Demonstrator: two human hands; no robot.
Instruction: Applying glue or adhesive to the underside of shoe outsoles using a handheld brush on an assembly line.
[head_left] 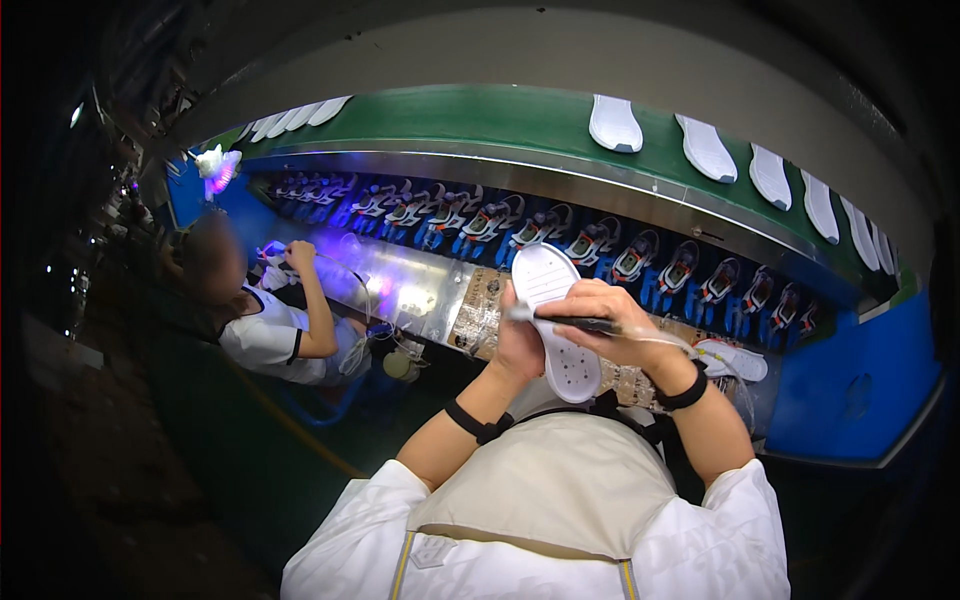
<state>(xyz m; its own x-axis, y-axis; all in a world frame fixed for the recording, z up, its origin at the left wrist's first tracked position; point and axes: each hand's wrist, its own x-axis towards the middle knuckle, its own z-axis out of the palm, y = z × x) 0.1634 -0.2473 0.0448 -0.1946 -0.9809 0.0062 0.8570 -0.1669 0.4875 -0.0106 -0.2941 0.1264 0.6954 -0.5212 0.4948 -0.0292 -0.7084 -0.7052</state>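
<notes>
A white shoe sole (573, 372) stands tilted in front of me, its ridged toe part up and its dotted heel part down. My left hand (519, 345) is closed on the sole's left edge. Across the middle of the sole lies a brush (585, 324) with a black handle, gripped in my right hand (615, 325). Its pale tip, at the sole's left side by my left thumb, is blurred. From the brush's rear end a thin clear tube (690, 350) runs past my right wrist. My right fingers also lie close over the sole's face, and I cannot tell whether they touch it.
Shoe uppers (490, 218) stand in a row on a lower line ahead. Above it, a green belt (480, 118) carries white soles (706, 150). Another sole (735, 362) lies right on the bench, near taped brown cardboard (475, 315). A co-worker (275, 330) sits left. Blue panel (850, 390) at right.
</notes>
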